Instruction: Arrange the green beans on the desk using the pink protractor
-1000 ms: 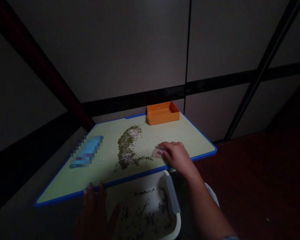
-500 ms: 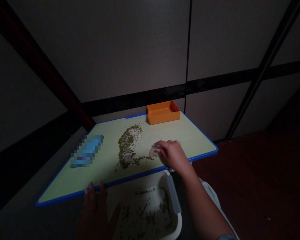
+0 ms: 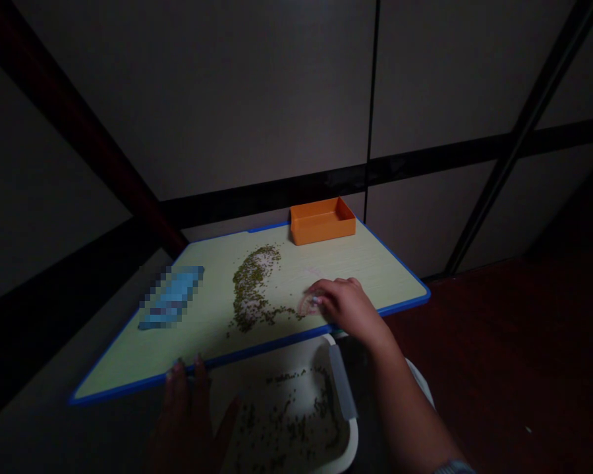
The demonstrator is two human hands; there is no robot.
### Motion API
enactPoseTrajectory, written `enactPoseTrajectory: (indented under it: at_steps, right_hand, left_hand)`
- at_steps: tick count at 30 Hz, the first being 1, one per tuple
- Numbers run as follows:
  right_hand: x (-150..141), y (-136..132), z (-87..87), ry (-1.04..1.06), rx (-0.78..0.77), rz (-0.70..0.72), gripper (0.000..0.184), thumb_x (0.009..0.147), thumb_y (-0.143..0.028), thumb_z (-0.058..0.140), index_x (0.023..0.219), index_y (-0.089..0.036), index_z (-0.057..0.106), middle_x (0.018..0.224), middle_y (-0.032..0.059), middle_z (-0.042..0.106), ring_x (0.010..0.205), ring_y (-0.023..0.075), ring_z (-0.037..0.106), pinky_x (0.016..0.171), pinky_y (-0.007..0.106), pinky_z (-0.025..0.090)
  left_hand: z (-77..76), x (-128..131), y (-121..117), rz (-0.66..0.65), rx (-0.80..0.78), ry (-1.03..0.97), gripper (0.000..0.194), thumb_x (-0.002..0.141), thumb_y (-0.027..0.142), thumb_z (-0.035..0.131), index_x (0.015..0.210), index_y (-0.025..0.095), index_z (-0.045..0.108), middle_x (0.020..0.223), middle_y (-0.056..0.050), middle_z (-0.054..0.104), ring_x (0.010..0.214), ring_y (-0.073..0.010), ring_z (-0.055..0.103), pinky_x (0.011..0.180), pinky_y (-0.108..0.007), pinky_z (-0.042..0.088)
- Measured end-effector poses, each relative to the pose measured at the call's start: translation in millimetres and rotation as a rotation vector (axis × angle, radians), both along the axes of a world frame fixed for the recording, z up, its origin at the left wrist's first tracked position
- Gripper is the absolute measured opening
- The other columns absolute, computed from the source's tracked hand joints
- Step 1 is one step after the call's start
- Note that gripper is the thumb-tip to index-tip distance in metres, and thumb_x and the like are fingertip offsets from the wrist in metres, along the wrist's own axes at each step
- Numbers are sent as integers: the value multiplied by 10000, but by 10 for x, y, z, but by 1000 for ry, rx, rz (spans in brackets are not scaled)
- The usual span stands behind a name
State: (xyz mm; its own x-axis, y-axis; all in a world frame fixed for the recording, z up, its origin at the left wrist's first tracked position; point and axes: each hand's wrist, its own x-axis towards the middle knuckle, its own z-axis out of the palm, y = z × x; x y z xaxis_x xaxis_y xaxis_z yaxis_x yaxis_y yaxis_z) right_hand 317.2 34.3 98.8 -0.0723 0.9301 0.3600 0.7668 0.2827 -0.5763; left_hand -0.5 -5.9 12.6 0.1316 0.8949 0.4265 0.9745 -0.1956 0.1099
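Near the right half of the bench's (image 3: 380,280) front edge, the right hand (image 3: 348,306) has thumb and fingers drawn together, apparently pinching a clear piece (image 3: 307,306) with reddish markings; what it is cannot be told. It lies low to the surface, probably so that its rim can meet the strand of green beans (image 3: 247,286) trailing from the heap at mid-bench. The left hand (image 3: 185,411) is in shadow, its fingers spread at the front edge with nothing seen in its grasp, perhaps steadying the bench.

A white tub (image 3: 353,441) with dark grains scattered inside sits below that edge, between the hands, where anything pushed over could land. An orange tray (image 3: 323,230) occupies the back right corner, apart from the beans. A blurred blue packet (image 3: 175,296) lies by the left edge. Wall panels (image 3: 267,99) close off the back.
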Motion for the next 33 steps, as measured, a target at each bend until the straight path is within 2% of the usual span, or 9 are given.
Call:
enactPoseTrajectory:
  at_steps: [4, 9, 18, 24, 29, 33]
  right_hand:
    - [6, -17, -1, 9, -1, 29, 249, 878, -188, 507, 1047, -277, 665, 948, 7, 728, 881, 176, 611, 852, 336, 317]
    - [-14, -16, -6, 5, -4, 42, 252, 861, -173, 531, 1055, -271, 659, 938, 10, 726, 886, 180, 610, 853, 335, 319]
    - [-34, -37, 0, 27, -21, 102, 263, 866, -167, 523, 1063, -272, 662, 954, 17, 725, 914, 177, 620, 866, 329, 329]
    - [-60, -60, 18, 22, -36, 123, 267, 859, -174, 534, 1069, -267, 669, 953, 25, 727, 908, 180, 633, 874, 330, 343]
    - [-66, -67, 21, 25, -35, 135, 259, 863, -187, 534, 1071, -265, 667, 952, 28, 727, 901, 178, 635, 872, 330, 347]
    - [-68, -68, 20, 27, -30, 137, 254, 862, -188, 544, 1070, -266, 667, 970, 25, 728, 917, 177, 634, 879, 328, 347]
  left_hand:
    - [-22, -10, 3, -30, 32, 14, 840, 815, 497, 423, 1495, 208, 23, 1615, -127, 7, 1465, -389, 115, 1086, -598, 332]
    - [-27, -13, 6, -19, 58, 64, 812, 836, 530, 370, 1491, 156, 70, 1607, -177, 3, 1454, -407, 140, 1080, -601, 331]
    - [-26, -3, 18, -28, 51, 53, 838, 831, 534, 380, 1494, 174, 16, 1608, -166, 0, 1460, -402, 122, 1084, -610, 322]
    - [-24, 9, 3, -29, 74, 65, 812, 846, 539, 345, 1492, 156, 37, 1607, -176, -19, 1460, -404, 114, 1084, -604, 322]
    - [3, 21, -5, 10, 40, 66, 813, 839, 548, 347, 1489, 144, 73, 1601, -194, 29, 1454, -409, 136, 1070, -603, 340]
    - [8, 11, -12, -2, 3, 78, 822, 839, 536, 361, 1491, 152, 39, 1598, -202, 22, 1459, -410, 113, 1065, -615, 338]
